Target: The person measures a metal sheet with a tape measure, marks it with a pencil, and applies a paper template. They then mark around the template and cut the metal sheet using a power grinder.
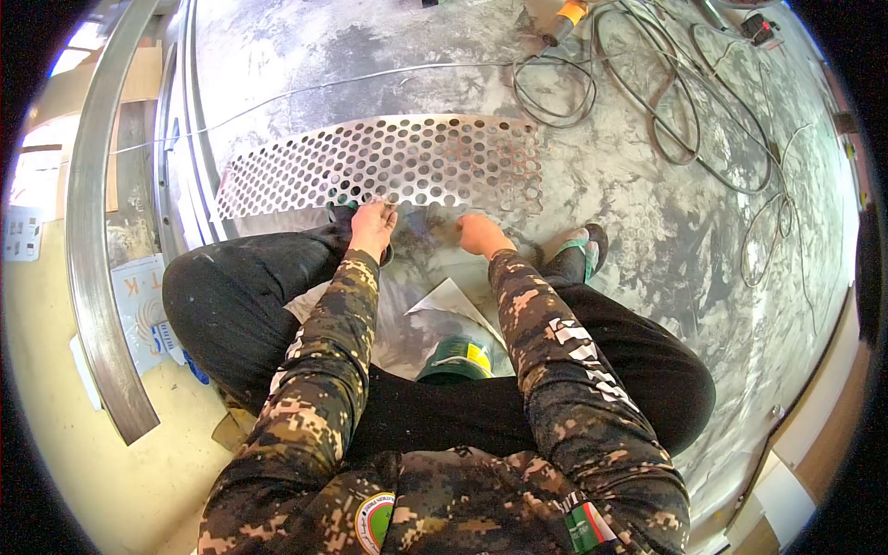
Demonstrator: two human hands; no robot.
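A long perforated metal sheet (407,166) with rows of round holes lies across the work surface in front of me. My left hand (373,228) is at its near edge, fingers curled and pressed together; what they pinch, if anything, is too small to tell. To the right, my right hand (481,235) is closed like a fist just short of the sheet's near edge, its fingertips hidden. Between my legs stands a dark green bucket (453,359) with a yellow label. A pale, thin pointed piece (453,301) lies just beyond the bucket.
Grey cables (666,102) lie coiled at the upper right, near a tool with an orange-yellow part (572,13). Another thin cable runs across behind the sheet. A long metal bar (88,222) stretches along the left, beside printed cardboard (137,296). My sandalled feet flank my hands.
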